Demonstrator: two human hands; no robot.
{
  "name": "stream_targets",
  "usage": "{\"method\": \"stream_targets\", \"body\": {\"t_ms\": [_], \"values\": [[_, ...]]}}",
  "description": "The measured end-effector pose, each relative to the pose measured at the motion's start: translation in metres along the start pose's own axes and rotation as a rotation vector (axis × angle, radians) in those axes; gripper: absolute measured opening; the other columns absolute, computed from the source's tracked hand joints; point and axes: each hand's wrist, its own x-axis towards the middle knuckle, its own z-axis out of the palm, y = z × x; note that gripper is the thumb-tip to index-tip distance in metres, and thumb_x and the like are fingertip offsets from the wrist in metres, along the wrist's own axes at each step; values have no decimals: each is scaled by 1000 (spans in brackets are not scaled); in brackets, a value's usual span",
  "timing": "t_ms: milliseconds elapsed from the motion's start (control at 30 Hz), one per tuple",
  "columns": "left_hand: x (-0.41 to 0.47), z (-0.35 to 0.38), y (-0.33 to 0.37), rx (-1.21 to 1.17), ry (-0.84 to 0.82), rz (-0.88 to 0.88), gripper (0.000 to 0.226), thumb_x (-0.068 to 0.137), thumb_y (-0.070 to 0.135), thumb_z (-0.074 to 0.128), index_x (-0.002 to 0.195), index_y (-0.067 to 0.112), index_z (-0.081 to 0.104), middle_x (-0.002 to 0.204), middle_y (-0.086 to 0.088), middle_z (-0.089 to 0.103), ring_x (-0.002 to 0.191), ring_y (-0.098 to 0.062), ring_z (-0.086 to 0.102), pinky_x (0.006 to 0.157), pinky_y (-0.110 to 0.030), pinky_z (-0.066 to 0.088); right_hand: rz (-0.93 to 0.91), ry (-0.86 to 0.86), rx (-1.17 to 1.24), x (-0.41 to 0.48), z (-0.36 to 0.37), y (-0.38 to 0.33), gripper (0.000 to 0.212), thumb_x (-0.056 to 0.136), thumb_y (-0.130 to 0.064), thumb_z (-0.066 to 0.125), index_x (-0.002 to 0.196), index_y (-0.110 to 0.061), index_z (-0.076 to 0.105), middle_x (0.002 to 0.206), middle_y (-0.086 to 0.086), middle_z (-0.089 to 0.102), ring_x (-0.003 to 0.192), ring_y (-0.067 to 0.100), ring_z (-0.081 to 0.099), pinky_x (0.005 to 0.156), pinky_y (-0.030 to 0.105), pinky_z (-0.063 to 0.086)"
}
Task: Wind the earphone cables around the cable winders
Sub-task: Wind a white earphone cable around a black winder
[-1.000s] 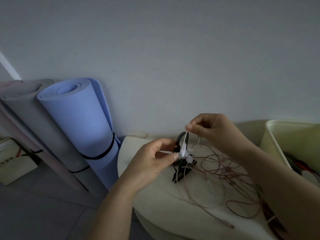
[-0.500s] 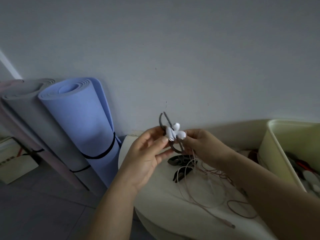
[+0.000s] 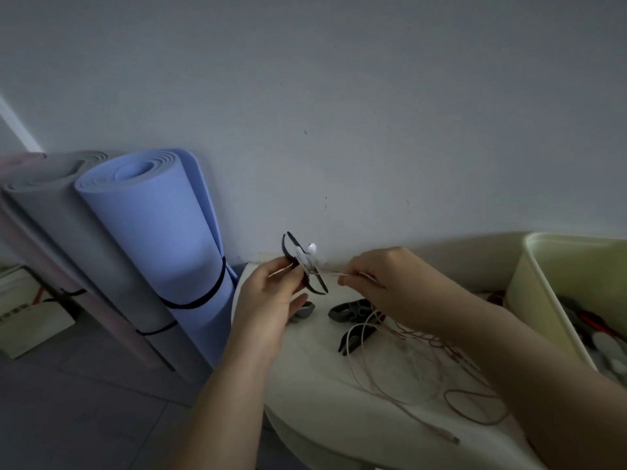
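left hand (image 3: 268, 300): black cable winder (image 3: 317, 284) is gripped and held up over the table (image 3: 315, 398), white earbuds (image 3: 306, 254) seated on it | right hand (image 3: 383, 283): pale cable (image 3: 332, 273) is pinched, stretched taut just beside the winder | cable's remainder is spread loose on the table near spare winders (image 3: 353, 308)

dim, bluish, low-contrast picture; soft shadows, mild blur, wide-angle bending at edges.
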Motion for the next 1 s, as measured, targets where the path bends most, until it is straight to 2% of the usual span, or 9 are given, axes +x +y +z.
{"method": "stream_targets", "body": {"t_ms": [100, 200, 300, 400, 533, 700, 800, 867, 1000], "values": [[-2, 1, -3, 379, -79, 148, 17, 89, 21, 66, 103, 29, 62, 102, 11, 69, 97, -7, 66, 89, -34, 55, 6, 70, 41, -1, -7, 0, 22, 95, -26, 54, 88, -11, 69, 72, 1, 64, 64, 14, 57, 63, 27, 44], [-7, 5, -3, 538, -252, 161, 20, 90, 20, 65, 93, 39, 57, 97, 20, 67, 98, 0, 64, 94, -35, 53, 86, 124, 145, -2, -13, 4, 11, 90, -21, 62, 86, -17, 72, 70, -5, 66, 63, 10, 60, 59, 20, 46], [-10, 5, -4, 543, -401, 140, 21, 91, 16, 64, 98, 36, 60, 99, 17, 69, 95, 3, 65, 93, -29, 53, 181, 178, 290, -2, -16, 9, 9, 87, -20, 66, 78, -19, 69, 66, -7, 67, 57, 4, 61, 52, 13, 45], [-11, 4, -3, 562, -479, 116, 20, 91, 19, 63, 102, 36, 60, 105, 14, 68, 95, 4, 65, 89, -25, 53, 223, 221, 389, -2, -17, 14, 9, 85, -19, 68, 76, -18, 70, 64, -5, 68, 53, 1, 58, 57, 19, 49], [-11, 3, -2, 599, -527, 117, 21, 92, 21, 62, 106, 36, 59, 109, 13, 68, 96, 2, 65, 88, -25, 54, 236, 205, 507, -2, -16, 16, 10, 85, -20, 68, 75, -18, 70, 60, -9, 67, 53, 0, 58, 61, 22, 51], [-14, 2, 0, 656, -564, 131, 22, 93, 23, 60, 104, 42, 56, 110, 16, 66, 99, 3, 63, 91, -26, 53, 235, 208, 537, 1, -10, 15, 13, 86, -19, 68, 73, -20, 69, 58, -11, 65, 56, -3, 56, 61, 10, 45], [-15, 0, 3, 588, -582, 107, 22, 94, 18, 59, 108, 35, 59, 109, 13, 69, 96, 4, 64, 83, -19, 53, 281, 224, 725, 4, -7, 16, 11, 86, -14, 67, 75, -16, 68, 62, -4, 66, 60, 4, 61, 67, 16, 54], [-15, -1, 5, 530, -595, 84, 23, 95, 14, 57, 114, 26, 60, 110, 9, 70, 96, 3, 64, 76, -15, 50, 315, 241, 866, 5, -8, 17, 12, 86, -10, 65, 76, -14, 68, 62, 1, 64, 58, 8, 61, 60, 16, 54], [-17, -2, 7, 466, -631, 54, 25, 95, 11, 55, 117, 22, 60, 112, 6, 71, 97, 0, 65, 77, -15, 49, 327, 197, 1010, 5, -9, 21, 8, 87, -11, 63, 80, -11, 66, 59, 1, 58, 53, 8, 57, 53, 17, 50]]}}
